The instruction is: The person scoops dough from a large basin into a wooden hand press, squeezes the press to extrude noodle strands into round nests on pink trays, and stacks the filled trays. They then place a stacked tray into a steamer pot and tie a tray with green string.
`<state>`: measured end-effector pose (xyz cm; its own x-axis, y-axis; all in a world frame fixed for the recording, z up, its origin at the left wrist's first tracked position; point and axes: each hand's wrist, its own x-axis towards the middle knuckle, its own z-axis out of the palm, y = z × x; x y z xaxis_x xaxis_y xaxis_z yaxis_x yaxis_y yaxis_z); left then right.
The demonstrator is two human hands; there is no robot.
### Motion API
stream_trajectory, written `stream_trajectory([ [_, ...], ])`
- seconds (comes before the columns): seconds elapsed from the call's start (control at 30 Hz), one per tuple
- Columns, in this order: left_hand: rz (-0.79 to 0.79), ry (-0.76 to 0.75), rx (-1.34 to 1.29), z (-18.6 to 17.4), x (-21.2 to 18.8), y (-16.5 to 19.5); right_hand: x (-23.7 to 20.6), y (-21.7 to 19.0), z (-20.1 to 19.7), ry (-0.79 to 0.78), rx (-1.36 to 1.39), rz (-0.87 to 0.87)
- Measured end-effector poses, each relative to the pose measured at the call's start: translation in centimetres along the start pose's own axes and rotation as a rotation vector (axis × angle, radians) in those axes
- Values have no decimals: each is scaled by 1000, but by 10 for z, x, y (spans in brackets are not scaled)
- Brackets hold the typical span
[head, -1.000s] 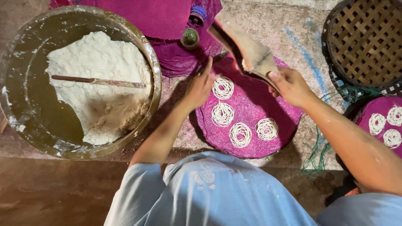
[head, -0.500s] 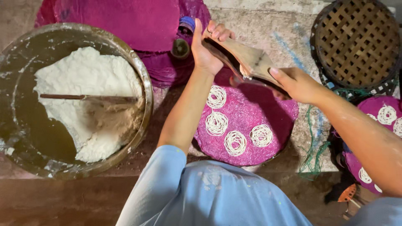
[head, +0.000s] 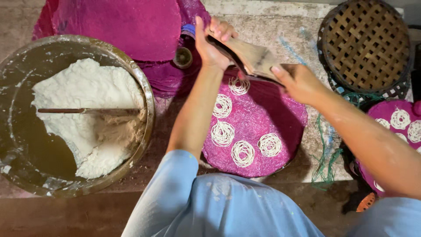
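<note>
1. My left hand (head: 209, 44) has its fingers curled round the far end of the wooden press (head: 247, 57), gripping it tightly
2. My right hand (head: 298, 81) clasps the near end of the same press, thumb on top and fingers wrapped beneath
3. The press sits tilted between both hands, held above the far edge of the purple mat (head: 258, 131)
4. On that round mat lie five white noodle coils (head: 222, 133), set apart from one another; the one nearest the press is partly hidden by it
5. To the left stands a big metal bowl (head: 147, 101) with a mound of white dough (head: 87, 109) and a stick (head: 87, 111) lying across it
6. A woven basket lid (head: 366, 44) rests at the far right, and another purple mat with coils (head: 401, 123) is just below it
7. A small cup (head: 182, 57) stands near my left wrist, on purple cloth
</note>
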<state>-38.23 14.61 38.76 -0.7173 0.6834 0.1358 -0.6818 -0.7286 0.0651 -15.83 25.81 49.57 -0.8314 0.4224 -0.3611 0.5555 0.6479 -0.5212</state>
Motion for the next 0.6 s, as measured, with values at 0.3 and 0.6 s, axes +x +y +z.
stream_trajectory([
  [0.3,-29,114,-54,5,-7,-20,-7,17,-8,-41,-15,83],
  [0.6,-582,346,892,-30,-6,-9,-2,37,-7,7,268,-11],
])
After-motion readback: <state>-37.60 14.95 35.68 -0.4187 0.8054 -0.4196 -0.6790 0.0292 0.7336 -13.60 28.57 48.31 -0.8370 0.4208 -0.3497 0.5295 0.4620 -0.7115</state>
